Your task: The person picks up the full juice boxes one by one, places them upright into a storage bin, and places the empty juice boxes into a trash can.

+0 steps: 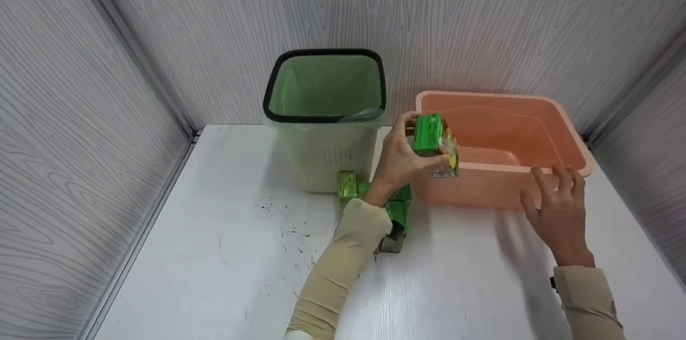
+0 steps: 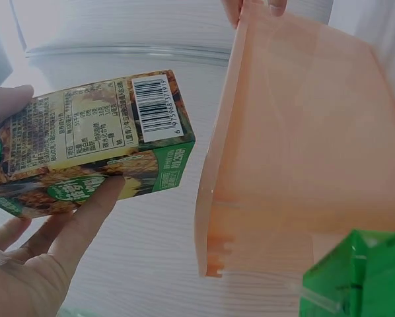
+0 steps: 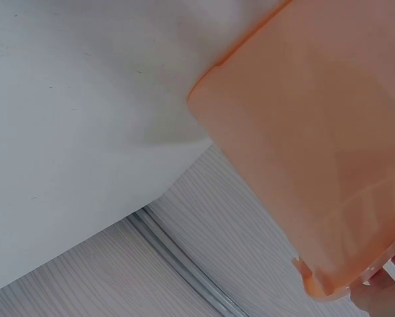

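Observation:
My left hand [image 1: 399,160] holds a small printed food carton [image 1: 427,133] with a green end, close to the left edge of the pink plastic tub [image 1: 471,190]. A barcode and printed table show on the carton [image 2: 95,122] in the left wrist view, with the thumb on one side and the fingers along another. My right hand [image 1: 560,206] grips the tub's front rim near its right corner, fingers hooked over the edge. Behind my left forearm, more green cartons [image 1: 396,214] lie partly hidden on the table.
A pale green waste bin [image 1: 327,155] with a black rim and a liner stands left of the tub. Another green carton [image 1: 348,185] is at its foot. Dark crumbs [image 1: 295,233] are scattered on the white table [image 1: 214,254]. Wood-grain panels [image 1: 214,18] enclose the back and sides.

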`<state>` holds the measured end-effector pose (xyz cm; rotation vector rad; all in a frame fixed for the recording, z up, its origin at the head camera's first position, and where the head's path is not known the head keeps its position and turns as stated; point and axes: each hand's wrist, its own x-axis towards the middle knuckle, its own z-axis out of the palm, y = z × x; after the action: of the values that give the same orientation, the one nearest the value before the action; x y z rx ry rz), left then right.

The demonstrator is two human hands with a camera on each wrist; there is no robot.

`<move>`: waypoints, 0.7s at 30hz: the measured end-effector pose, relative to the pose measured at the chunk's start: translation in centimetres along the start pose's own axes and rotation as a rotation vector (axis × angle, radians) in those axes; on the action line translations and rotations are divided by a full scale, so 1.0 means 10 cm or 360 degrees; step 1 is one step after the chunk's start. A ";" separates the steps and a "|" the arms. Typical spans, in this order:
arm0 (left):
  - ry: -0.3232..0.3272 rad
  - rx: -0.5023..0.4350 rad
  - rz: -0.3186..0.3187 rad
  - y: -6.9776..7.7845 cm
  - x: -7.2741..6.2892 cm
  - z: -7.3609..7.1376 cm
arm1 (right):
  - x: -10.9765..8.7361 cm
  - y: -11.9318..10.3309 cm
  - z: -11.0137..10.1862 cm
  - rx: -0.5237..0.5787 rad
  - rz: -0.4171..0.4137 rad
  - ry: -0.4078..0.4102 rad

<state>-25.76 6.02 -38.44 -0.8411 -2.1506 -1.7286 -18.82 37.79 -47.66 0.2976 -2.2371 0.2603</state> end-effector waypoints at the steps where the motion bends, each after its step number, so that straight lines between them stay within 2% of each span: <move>1: 0.0008 0.0005 -0.0003 0.00 0.04 0.02 | 0.00 0.00 0.00 0.0002 0.0004 0.0009; 6: 0.0058 0.0003 -0.0028 -0.03 0.23 0.14 | -0.01 -0.01 0.02 0.0017 0.0014 0.0057; 11: 0.0060 -0.0071 -0.0030 -0.06 0.40 0.26 | -0.02 -0.01 0.02 0.0019 0.0008 0.0079; 21: 0.0101 0.0014 -0.0075 -0.18 0.62 0.49 | 0.02 -0.06 -0.01 0.0019 0.0024 0.0056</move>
<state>-31.04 12.21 -37.87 -0.7286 -2.1514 -1.7431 -18.69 37.26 -47.39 0.2803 -2.2045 0.2848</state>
